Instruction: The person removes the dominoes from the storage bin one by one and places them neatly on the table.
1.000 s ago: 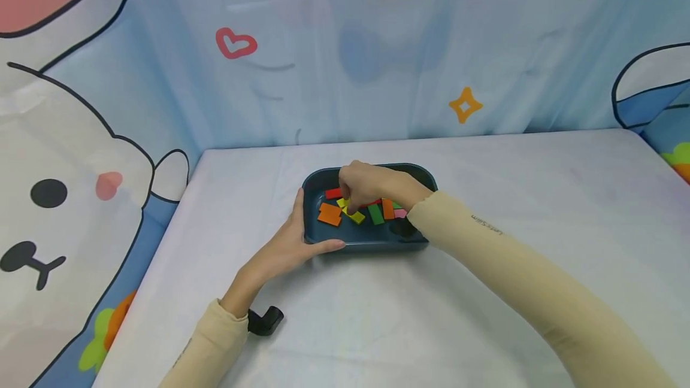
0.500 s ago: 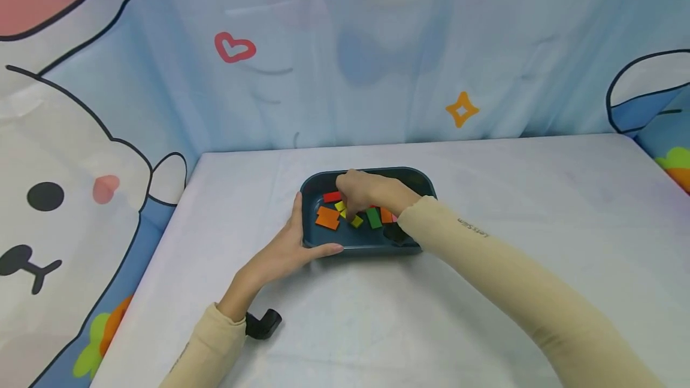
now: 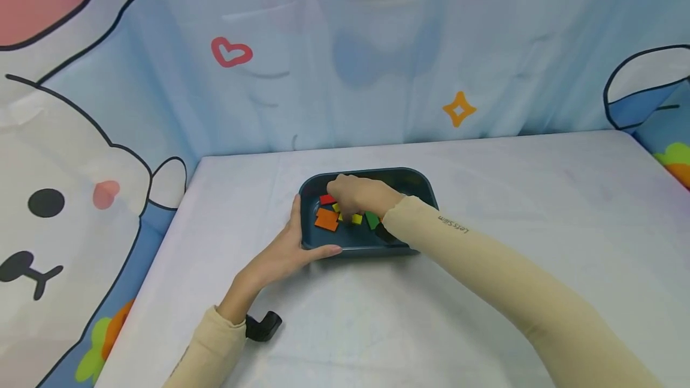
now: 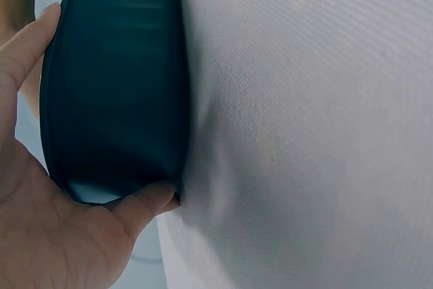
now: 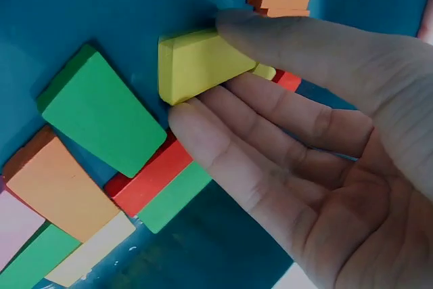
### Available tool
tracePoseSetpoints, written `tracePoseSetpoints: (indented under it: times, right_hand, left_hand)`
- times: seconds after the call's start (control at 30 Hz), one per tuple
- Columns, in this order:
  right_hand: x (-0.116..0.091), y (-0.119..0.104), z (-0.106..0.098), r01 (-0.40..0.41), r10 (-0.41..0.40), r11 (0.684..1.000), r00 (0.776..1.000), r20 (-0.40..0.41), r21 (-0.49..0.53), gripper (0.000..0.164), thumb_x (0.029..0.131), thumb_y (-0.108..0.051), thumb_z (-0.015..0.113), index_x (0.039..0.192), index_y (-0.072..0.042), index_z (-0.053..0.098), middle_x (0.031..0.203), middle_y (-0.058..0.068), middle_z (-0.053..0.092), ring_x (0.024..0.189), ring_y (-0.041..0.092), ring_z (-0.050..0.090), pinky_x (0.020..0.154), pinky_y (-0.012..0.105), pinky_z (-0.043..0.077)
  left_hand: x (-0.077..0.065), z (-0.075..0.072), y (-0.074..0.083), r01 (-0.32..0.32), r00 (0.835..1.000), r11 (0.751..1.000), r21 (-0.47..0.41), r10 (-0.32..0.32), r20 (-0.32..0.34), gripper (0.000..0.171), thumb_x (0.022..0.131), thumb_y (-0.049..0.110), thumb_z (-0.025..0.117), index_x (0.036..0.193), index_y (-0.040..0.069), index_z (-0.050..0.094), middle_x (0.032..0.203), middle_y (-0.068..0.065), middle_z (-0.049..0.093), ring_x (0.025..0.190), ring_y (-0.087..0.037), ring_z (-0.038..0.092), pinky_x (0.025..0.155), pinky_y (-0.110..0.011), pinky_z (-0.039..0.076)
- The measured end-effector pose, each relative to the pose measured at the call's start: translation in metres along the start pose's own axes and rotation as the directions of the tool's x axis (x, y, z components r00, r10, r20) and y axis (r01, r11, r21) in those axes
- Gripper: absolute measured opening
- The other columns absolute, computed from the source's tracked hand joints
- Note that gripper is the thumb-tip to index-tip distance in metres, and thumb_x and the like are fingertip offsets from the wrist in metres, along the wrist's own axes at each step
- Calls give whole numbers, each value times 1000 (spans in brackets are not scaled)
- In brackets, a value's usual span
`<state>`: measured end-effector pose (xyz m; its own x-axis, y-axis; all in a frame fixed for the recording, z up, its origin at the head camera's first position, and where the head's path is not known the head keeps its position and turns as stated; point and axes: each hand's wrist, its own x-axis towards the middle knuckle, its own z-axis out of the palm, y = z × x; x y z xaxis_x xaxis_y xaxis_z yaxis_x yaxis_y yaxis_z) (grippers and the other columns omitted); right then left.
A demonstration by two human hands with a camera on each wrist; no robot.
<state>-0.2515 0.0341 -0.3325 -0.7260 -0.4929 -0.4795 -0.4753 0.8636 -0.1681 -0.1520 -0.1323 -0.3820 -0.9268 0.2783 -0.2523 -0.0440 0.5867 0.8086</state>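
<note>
A dark blue-green tray point(image 3: 356, 245) with rounded corners stands on the white table. My left hand point(image 3: 283, 250) holds its near left corner, thumb along the front and fingers against the left side. Inside the tray, my right hand point(image 3: 358, 195) reaches down among coloured blocks. The right wrist view has its thumb and fingertips pinching a yellow block point(image 5: 203, 64). Beside that lie a green block point(image 5: 105, 113) and a red block point(image 5: 152, 177). Orange blocks point(image 3: 326, 219) lie at the tray's left end. In the head view my right hand and sleeve cover part of the contents.
Further blocks, among them an orange one point(image 5: 64, 184) and a pink one point(image 5: 17, 225), lie close together in the tray. A black curved piece point(image 3: 264, 326) sits at my left wrist. A printed light blue curtain point(image 3: 377, 76) hangs behind the table.
My right hand has shifted slightly left and toward me inside the tray, and the yellow blocks near its fingertips have moved a little. My left hand keeps its hold on the tray.
</note>
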Motion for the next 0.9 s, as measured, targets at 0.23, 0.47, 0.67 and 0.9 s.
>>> tracePoseSetpoints:
  times: [0.23, 0.47, 0.67, 0.9]
  right_hand:
    - [-1, 1, -1, -7, 7, 1000, 1000, -8, -18, 43, 83, -9, 77, 123, -4, 61, 106, 10, 60, 80, 20, 58, 68, 26, 57]
    - [-2, 4, -2, 10, -9, 1000, 999, 35, -19, 34, 84, -9, 75, 116, -5, 65, 96, 7, 65, 78, 18, 59, 71, 25, 57]
    - [-10, 8, -8, 73, -73, 997, 997, 21, 13, 22, 84, -13, 75, 104, -6, 68, 94, 5, 67, 72, 16, 62, 65, 24, 56]
    - [-47, 11, -20, 183, -176, 983, 971, -164, 28, 26, 82, -17, 78, 100, -2, 66, 89, 5, 65, 75, 18, 59, 70, 27, 54]
  left_hand:
    - [1, 0, 3, -22, 1000, 1000, -19, 22, 2, 124, 80, 56, 74, 143, 44, -32, 165, 1, -3, 152, -20, 10, 121, -52, 19]
    - [2, 1, 4, -35, 999, 999, -37, 35, 2, 124, 81, 54, 74, 144, 44, -32, 165, 2, -2, 151, -20, 11, 121, -53, 19]
    - [1, 2, 3, -53, 999, 997, -49, 53, -2, 123, 82, 50, 75, 145, 43, -31, 165, 1, 4, 150, -20, 15, 120, -53, 21]
    - [-2, 1, 0, -30, 1000, 998, -57, 30, -3, 122, 82, 51, 75, 144, 46, -31, 165, 1, 10, 150, -22, 19, 118, -55, 24]
